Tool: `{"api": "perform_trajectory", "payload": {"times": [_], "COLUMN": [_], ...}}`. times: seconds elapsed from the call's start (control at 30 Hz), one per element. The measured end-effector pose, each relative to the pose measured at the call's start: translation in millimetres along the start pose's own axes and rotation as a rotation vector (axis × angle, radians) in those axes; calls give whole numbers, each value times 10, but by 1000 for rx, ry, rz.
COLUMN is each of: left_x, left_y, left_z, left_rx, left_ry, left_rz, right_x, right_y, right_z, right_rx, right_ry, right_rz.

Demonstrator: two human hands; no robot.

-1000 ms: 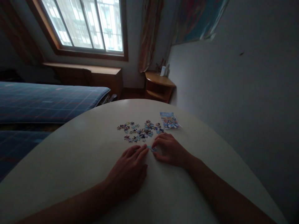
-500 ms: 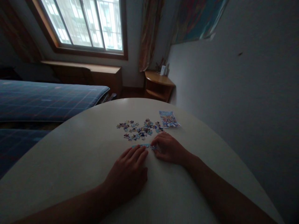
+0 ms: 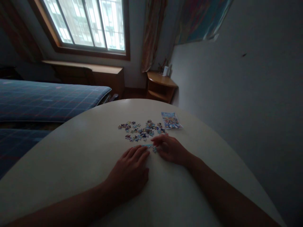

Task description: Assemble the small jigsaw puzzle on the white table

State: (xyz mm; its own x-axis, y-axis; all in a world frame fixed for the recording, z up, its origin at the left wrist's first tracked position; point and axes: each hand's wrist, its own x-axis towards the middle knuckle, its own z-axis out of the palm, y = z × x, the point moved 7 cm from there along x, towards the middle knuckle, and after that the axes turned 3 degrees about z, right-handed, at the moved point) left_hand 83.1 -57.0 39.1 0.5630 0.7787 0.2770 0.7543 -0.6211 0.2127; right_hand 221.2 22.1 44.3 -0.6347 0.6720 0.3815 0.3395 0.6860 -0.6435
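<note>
My left hand (image 3: 130,173) lies flat and open on the table, its fingertips on the left part of a narrow light-blue strip of joined jigsaw pieces (image 3: 149,146). To the right, my right hand (image 3: 169,148) is loosely curled. Its index finger stretches over the strip's right end, thumb and index look apart, and nothing shows between them. Just left of that hand, a small jigsaw piece (image 3: 154,150) sits at the strip's lower edge; whether it is joined cannot be seen. Beyond both hands spreads a pile of loose jigsaw pieces (image 3: 143,132).
A crumpled colourful picture sheet or packet (image 3: 172,120) lies right of the pile. Everything rests on a round white table (image 3: 78,151). A mattress (image 3: 52,97) stands off to the left, a wooden corner shelf (image 3: 162,79) behind, and a wall (image 3: 236,104) along the right.
My right hand has eased off the strip's end, its index finger straightening and lifting, so the small piece below shows more fully. My left hand has barely moved.
</note>
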Motion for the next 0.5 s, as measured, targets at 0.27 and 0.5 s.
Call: {"api": "perform_trajectory", "payload": {"times": [0.27,0.5], "left_x": [2,12], "left_y": [5,-5], "left_z": [5,4], "left_rx": [38,30], "left_ry": [-1,-19], "left_rz": [21,8], "right_x": [6,29], "right_y": [30,-85], "right_z": [25,-18], "right_rx": [54,-200], "right_ry": [-8,4], "right_rz": [60,-6]}}
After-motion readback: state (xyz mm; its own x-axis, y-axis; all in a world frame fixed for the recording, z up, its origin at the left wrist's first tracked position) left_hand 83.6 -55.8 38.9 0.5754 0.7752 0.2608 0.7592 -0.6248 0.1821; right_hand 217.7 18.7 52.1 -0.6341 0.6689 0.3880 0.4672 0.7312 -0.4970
